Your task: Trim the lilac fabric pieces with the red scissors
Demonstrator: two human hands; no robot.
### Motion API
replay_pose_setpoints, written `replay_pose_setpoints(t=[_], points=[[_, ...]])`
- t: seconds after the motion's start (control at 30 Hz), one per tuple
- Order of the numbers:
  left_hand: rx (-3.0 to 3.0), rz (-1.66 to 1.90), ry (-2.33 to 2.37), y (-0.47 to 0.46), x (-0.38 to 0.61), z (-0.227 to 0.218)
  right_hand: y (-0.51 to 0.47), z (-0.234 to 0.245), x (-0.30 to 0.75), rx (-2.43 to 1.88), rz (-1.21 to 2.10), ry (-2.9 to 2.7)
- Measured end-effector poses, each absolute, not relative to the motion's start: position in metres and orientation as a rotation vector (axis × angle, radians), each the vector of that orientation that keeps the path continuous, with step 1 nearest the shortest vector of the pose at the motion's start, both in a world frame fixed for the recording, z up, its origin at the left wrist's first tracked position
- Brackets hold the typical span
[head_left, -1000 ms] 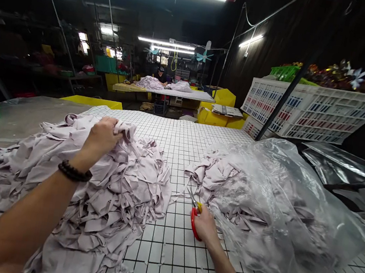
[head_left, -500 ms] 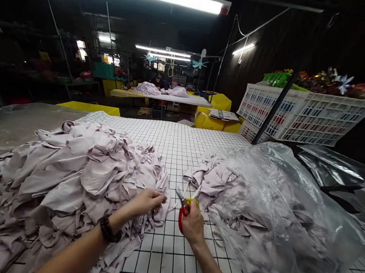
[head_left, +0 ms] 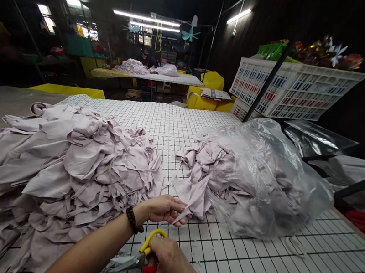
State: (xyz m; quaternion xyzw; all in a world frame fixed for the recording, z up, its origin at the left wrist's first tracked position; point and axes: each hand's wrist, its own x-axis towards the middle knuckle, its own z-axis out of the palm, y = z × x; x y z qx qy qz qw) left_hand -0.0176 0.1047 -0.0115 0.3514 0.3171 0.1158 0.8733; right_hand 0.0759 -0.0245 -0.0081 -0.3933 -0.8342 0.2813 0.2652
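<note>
Dim workshop w/ fluorescent tube lights (head_left: 146, 17); black-gridded white table (head_left: 177, 124) fills the fgd. L hand (head_left: 164, 209), grip pinched together on the corner of a mauve fabric piece (head_left: 194, 193) at the mouth of the clear plastic bag (head_left: 276, 179) of same cloth. R hand (head_left: 170, 268) low at table's near edge, grip clamped on red/yellow-handled scissors (head_left: 144, 264), blades pointing left. Big loose fabric pile (head_left: 59, 168) on left. White crate (head_left: 294, 89) behind bag; a 2nd table (head_left: 177, 79) far back w/ a person (head_left: 143, 58) seated.

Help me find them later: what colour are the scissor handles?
One yellow, one red: the scissors in the right hand, head view.
</note>
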Motion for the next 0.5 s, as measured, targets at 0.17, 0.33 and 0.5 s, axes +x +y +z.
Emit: replay_pose_setpoints(t=[0.17, 0.33, 0.5], points=[[0.661, 0.205, 0.631, 0.089, -0.038, -0.014, -0.028, -0.004, 0.074, -1.059, 0.839, -2.237], [0.804, 0.197, 0.727, 0.078, -0.044, -0.018, -0.032, -0.01, 0.07, -1.087, 0.893, -2.236], [1.284, 0.164, 0.849, 0.075, -0.041, -0.022, -0.035, -0.003, 0.084, -1.216, 0.973, -2.015]])
